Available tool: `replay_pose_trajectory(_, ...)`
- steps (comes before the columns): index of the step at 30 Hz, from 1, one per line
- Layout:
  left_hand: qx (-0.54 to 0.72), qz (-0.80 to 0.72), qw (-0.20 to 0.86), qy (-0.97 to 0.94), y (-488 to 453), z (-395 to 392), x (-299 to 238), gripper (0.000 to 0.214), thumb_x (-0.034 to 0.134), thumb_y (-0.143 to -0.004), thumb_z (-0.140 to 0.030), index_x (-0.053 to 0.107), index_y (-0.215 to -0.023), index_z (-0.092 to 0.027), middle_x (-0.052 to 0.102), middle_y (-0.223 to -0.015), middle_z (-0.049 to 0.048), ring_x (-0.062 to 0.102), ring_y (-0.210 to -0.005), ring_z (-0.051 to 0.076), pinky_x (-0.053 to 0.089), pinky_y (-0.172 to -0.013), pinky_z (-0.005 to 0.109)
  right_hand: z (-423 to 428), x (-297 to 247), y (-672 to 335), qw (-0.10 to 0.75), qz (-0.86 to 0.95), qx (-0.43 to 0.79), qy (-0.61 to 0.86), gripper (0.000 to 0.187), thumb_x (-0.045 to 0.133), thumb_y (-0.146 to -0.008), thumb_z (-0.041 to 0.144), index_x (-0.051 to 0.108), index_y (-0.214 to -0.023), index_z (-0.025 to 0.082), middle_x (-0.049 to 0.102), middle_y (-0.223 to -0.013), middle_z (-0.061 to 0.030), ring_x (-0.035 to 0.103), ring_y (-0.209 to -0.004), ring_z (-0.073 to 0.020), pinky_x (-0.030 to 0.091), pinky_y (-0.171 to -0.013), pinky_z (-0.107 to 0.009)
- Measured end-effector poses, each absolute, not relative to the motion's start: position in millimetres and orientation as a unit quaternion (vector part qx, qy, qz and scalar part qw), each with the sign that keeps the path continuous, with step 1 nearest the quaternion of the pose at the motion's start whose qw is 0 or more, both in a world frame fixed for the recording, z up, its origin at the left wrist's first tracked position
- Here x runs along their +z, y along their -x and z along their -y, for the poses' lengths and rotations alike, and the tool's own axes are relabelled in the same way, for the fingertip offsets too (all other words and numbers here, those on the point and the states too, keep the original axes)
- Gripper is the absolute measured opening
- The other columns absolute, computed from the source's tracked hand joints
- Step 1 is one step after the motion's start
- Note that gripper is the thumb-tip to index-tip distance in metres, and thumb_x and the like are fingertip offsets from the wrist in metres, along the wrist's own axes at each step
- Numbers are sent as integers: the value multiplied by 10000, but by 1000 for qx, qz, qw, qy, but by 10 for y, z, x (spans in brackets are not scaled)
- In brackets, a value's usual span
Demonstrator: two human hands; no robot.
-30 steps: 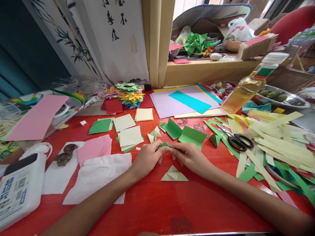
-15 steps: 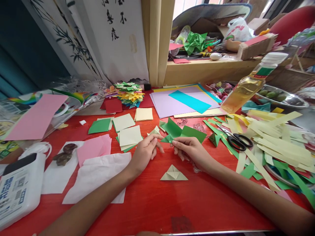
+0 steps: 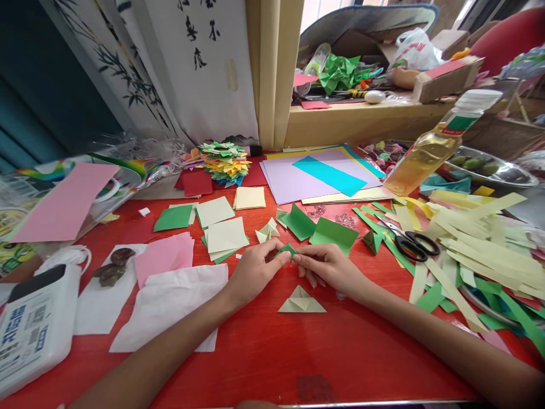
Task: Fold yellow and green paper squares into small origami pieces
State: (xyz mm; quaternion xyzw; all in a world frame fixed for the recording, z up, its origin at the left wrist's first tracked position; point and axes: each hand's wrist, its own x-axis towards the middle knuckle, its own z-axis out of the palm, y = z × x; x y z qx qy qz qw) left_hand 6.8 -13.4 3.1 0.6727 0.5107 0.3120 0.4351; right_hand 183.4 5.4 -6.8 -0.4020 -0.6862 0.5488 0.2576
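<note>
A small folded green paper (image 3: pixel 288 250) is pinched between my two hands above the red table. My left hand (image 3: pixel 259 266) grips its left side with thumb and fingers, and my right hand (image 3: pixel 326 262) holds its right edge; the fingers partly cover it. Nearer to me lies a cream paper folded into a triangle (image 3: pixel 302 301). Just beyond my hands are a folded cream piece (image 3: pixel 268 230) and two creased green sheets, one on the left (image 3: pixel 300 221) and one on the right (image 3: pixel 334 236). A folded green piece (image 3: pixel 372 242) sits farther right.
Black-handled scissors (image 3: pixel 411 244) lie beside a heap of paper strips (image 3: pixel 489 250) at right. Cream squares (image 3: pixel 225 234), pink paper (image 3: pixel 166 258) and a white device (image 3: pixel 36 324) are at left. Behind stand a bottle (image 3: pixel 438 145), lilac sheets (image 3: pixel 279 176) and a stack of folded paper (image 3: pixel 225 162).
My left hand has moved right and closed on the green paper, which my right hand held alone. The paper has shifted slightly down and turned.
</note>
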Motion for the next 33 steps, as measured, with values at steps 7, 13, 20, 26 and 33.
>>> replay_pose_trajectory(7,320,-495,467,-659,-57,131,41,225,468,-818,-322,442,-652,-173,397,-586,-48,387,-544,86,293,-530,226,-36,-37,-1839,224,715,541,381,349,426,-874,363,533,-615,153,505,-462,16,419,-388,-68,331,-413,-188)
replay_pose_trajectory(13,297,-472,510,-655,-41,143,72,300,459,-813,-318,440,-559,-160,313,-526,-47,295,-515,85,230,-493,238,-22,-12,-1838,191,718,581,334,297,466,-847,339,544,-628,154,531,-516,10,486,-420,-84,368,-433,-197)
replay_pose_trajectory(20,294,-489,467,-675,-67,156,67,342,428,-831,-348,353,-551,-166,289,-533,-48,271,-517,84,228,-494,234,-25,-21,-1840,187,730,568,330,261,450,-855,296,534,-655,151,547,-540,6,492,-435,-84,389,-470,-202)
replay_pose_trajectory(26,301,-514,422,-683,-92,158,43,316,426,-837,-355,411,-585,-165,359,-549,-50,314,-537,86,263,-517,218,-16,-24,-1822,186,708,584,351,241,462,-854,331,558,-732,147,535,-545,16,471,-413,-70,366,-436,-189)
replay_pose_trajectory(33,325,-522,423,-666,-64,155,19,306,389,-859,-373,416,-622,-181,401,-508,-53,369,-494,92,299,-504,213,-47,-71,-1803,253,641,613,387,325,474,-843,398,502,-634,151,518,-480,25,430,-366,-54,319,-374,-171)
